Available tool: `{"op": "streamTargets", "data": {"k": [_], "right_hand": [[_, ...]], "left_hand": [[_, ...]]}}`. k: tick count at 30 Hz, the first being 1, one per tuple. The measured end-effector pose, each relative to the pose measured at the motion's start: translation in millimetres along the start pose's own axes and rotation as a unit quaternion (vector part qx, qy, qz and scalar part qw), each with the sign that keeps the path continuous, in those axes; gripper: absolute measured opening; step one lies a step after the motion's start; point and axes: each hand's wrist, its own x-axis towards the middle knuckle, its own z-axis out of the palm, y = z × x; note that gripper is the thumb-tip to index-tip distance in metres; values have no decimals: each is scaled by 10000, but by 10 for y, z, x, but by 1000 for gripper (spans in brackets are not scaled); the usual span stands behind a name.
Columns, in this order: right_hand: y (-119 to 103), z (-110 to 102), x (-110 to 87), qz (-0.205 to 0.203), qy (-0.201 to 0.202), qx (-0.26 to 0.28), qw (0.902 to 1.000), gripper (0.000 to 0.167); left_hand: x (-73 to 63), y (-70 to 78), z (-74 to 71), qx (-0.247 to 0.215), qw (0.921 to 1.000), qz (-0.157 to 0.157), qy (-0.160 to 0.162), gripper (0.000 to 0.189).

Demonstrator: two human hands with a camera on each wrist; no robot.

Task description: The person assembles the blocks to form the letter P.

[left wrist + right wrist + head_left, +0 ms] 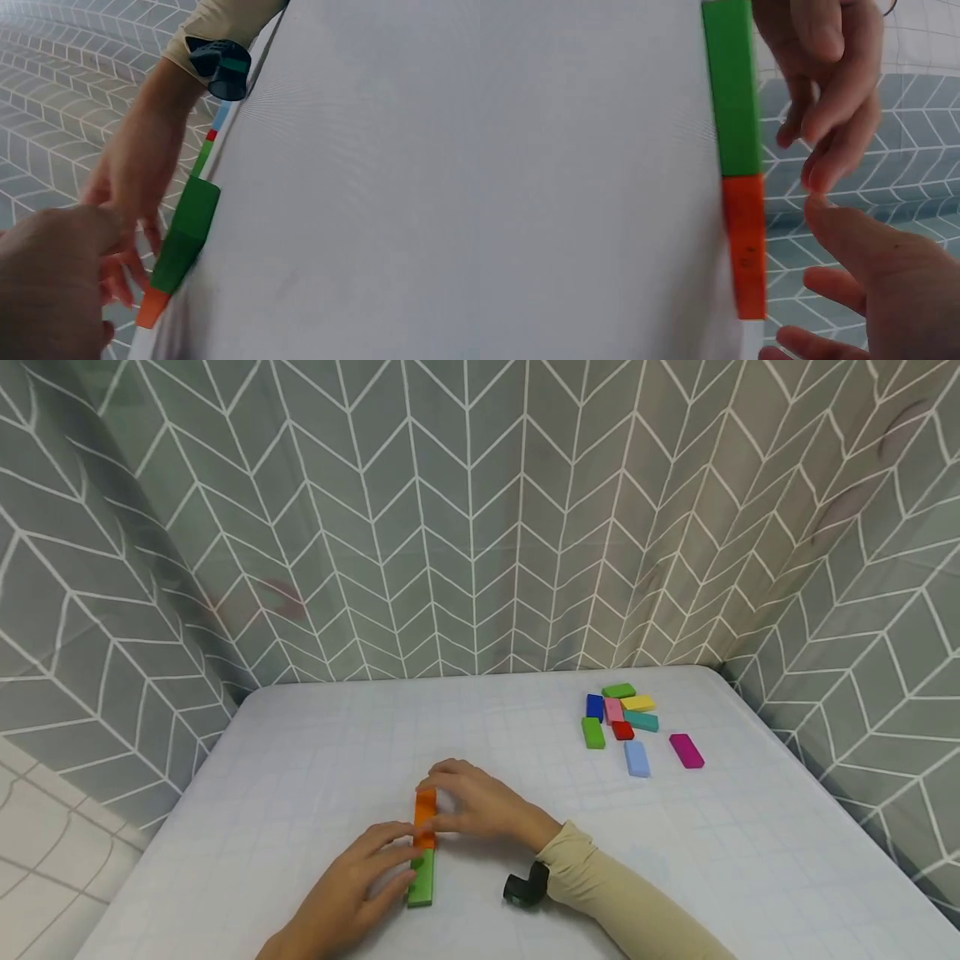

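An orange block [424, 818] and a green block [422, 878] lie end to end on the white table, in one line running away from me. My right hand [480, 802] hovers at the orange block, its fingers spread and slightly bent. In the right wrist view a gap shows between those fingers and the orange block [744, 247]. Beside the green block [733, 90], my left hand [352, 881] has its fingers stretched over the place where the blocks meet. It holds nothing. The left wrist view shows the green block [186, 232] largest, with the orange block [152, 306] partly hidden.
Several coloured blocks lie toward the back right, among them a blue block [595, 707], a red block [622, 730], a light blue block [637, 758] and a magenta block [686, 750]. A black wrist camera [527, 887] sits at the right sleeve. Patterned curtains [472, 527] surround the table.
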Motion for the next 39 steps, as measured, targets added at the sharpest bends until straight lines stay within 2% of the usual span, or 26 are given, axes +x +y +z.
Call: {"op": "streamTargets", "data": {"k": [3, 7, 12, 17, 20, 23, 25, 29, 34, 39], "right_hand": [[33, -163, -67, 128, 303, 234, 9992, 43], [190, -417, -252, 473, 775, 179, 9957, 40], [554, -701, -579, 959, 1218, -321, 9874, 38], [910, -966, -926, 1609, 1627, -622, 9715, 38], [1110, -1117, -1085, 2033, 1646, -694, 9627, 38], [1315, -1262, -1169, 2273, 1608, -831, 9569, 40], [1435, -1355, -1185, 2357, 1586, -910, 9545, 42], [1664, -1462, -1155, 2314, 1360, -1148, 9564, 48], [1858, -1459, -1125, 2295, 1027, -1447, 9570, 51], [1899, -1453, -1143, 2573, 955, -1549, 9490, 46]], "left_hand": [[26, -12, 38, 350, 9985, -410, 9, 40], [25, -26, 93, 680, 9941, -785, -317, 49], [23, -2, 99, 615, 9882, -1230, -673, 50], [39, 24, 83, 600, 9839, -1461, -832, 52], [45, 29, 73, 599, 9822, -1561, -860, 52], [49, 24, 76, 602, 9831, -1529, -812, 51], [57, 16, 83, 602, 9851, -1431, -745, 50], [81, 11, 90, 632, 9873, -1310, -642, 49], [94, 57, 75, 618, 9814, -1652, -762, 48], [101, 98, 66, 556, 9760, -1880, -951, 48]]}}
